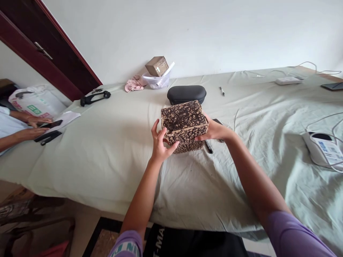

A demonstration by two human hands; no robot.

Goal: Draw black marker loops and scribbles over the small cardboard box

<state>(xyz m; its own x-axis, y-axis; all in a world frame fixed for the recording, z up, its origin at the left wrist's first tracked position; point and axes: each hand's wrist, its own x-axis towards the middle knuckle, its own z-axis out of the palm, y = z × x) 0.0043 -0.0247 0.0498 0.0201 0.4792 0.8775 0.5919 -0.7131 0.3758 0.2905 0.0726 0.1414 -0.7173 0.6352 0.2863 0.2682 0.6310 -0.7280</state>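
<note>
A cardboard box [184, 123] covered in dense black scribbles stands on the pale green sheet [112, 153] in front of me. My left hand [160, 141] presses its fingers against the box's left front corner. My right hand [214, 131] grips the box's right side, fingers curled round it. A black marker [208, 146] lies on the sheet just under my right hand. Behind the box sits a black oval case [186, 94].
Another person's hands [30, 127] rest on a phone at the far left, by a paper sheet and a plastic bag [36, 101]. At the back are a small box on a plastic tub [157, 73], a pink cloth, a pen [222, 91]. A white device [323, 148] with cables lies right.
</note>
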